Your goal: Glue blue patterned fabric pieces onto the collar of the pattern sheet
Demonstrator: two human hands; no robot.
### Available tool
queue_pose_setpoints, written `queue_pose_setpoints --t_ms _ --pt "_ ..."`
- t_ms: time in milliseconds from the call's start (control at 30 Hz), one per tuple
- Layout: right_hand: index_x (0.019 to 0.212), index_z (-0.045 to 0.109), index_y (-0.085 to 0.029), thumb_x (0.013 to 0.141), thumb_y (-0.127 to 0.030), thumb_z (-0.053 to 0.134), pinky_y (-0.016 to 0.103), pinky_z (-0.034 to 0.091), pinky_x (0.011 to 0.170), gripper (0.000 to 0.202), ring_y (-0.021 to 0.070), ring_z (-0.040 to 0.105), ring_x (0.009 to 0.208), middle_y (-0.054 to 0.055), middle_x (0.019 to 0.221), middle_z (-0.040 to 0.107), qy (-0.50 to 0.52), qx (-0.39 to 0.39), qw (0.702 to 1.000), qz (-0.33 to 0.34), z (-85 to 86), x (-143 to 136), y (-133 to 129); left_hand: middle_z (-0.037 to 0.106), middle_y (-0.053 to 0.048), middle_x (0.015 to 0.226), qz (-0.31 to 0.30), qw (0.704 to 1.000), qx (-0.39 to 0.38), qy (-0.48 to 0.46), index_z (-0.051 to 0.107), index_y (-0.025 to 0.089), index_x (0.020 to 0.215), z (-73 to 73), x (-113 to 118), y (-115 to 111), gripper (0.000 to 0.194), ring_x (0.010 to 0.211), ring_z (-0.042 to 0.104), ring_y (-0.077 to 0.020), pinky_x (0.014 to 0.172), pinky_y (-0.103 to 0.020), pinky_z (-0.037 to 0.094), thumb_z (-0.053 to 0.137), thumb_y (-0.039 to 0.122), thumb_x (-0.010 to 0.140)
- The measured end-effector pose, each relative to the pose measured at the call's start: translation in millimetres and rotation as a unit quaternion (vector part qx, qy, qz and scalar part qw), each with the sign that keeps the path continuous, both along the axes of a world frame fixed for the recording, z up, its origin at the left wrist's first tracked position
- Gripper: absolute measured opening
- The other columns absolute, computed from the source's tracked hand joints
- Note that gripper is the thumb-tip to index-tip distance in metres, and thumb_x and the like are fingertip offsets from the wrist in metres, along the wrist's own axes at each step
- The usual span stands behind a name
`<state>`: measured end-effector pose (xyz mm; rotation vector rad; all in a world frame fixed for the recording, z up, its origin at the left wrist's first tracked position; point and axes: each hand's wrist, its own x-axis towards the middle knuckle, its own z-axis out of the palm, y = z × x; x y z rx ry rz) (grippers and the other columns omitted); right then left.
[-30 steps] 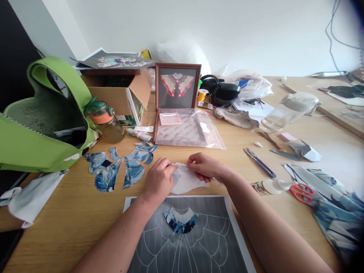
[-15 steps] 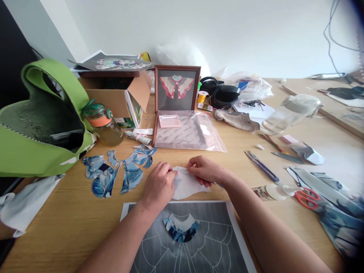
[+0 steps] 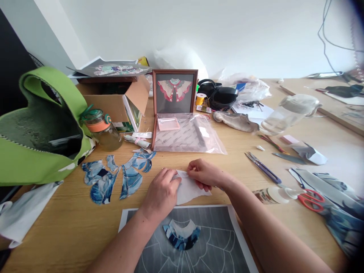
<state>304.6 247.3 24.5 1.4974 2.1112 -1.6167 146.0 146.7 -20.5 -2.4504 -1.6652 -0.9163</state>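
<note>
A piece of white fabric [image 3: 190, 192] lies on the wooden table between my hands. My left hand [image 3: 164, 189] presses on its left side, fingers curled together at the edge. At its upper right edge, my right hand [image 3: 202, 173] pinches the fabric between thumb and forefinger. Just below, a dark printed pattern sheet [image 3: 216, 242] with white outlines carries a curved blue-and-white fabric piece [image 3: 182, 235]. Several cut blue fabric pieces [image 3: 131, 181] are laid out in a petal-like shape to the left of my hands.
Thread snips [image 3: 263, 168], a glue bottle [image 3: 273, 194] and red-handled scissors [image 3: 311, 200] lie to the right, near blue fabric scraps [image 3: 341, 223]. At the back stand a framed collar picture [image 3: 174, 91] and a glass bottle [image 3: 104, 131]. A green bag [image 3: 51, 159] sits at left.
My left hand has shifted slightly right and farther over the white fabric, covering more of its left side. My right hand keeps its pinch. The whole view has tilted up slightly.
</note>
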Motion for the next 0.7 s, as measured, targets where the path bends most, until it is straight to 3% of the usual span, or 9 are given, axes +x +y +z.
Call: queue_pose_setpoints --t_ms 700 --pt "0.071 0.048 -0.019 0.076 -0.012 0.045 0.018 0.035 0.028 0.010 0.0099 0.046 0.030 -0.006 0.040 0.050 0.041 -0.015 0.999 0.024 -3.7 4.7 2.5 0.063 -0.009 0.089 0.013 0.999 -0.029 -0.018 0.065 0.015 0.084 -4.4 -2.3 1.4 0.034 0.087 0.056 -0.0239 0.075 -0.038 0.054 0.043 -0.009 0.073"
